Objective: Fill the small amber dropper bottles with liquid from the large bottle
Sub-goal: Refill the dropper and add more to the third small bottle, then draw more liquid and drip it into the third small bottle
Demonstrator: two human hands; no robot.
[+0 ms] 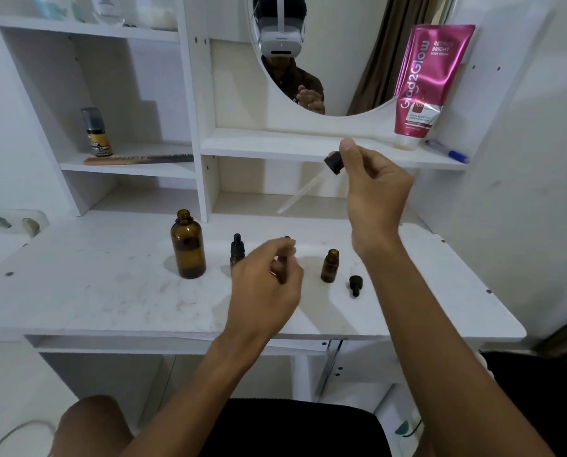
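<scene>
The large amber bottle [188, 248] stands open and uncapped on the white desk [110, 291]. Right of it is a small amber bottle [237, 250] with its black dropper cap on. My left hand [265, 275] is blurred and curled around a second small bottle [282, 267], mostly hidden by the fingers. A third small bottle [330, 265] stands open, and a black dropper cap [355, 284] lies beside it. My right hand [373, 192] is raised above the desk, pinching the long dropper [312, 184] by its black cap, glass tube pointing down-left.
A pink tube [427, 84] stands on the shelf under the oval mirror, with a blue pen [447, 152] beside it. On the left shelf are a small spray can [95, 133] and a comb [140, 159]. A wall socket [15, 222] sits at far left.
</scene>
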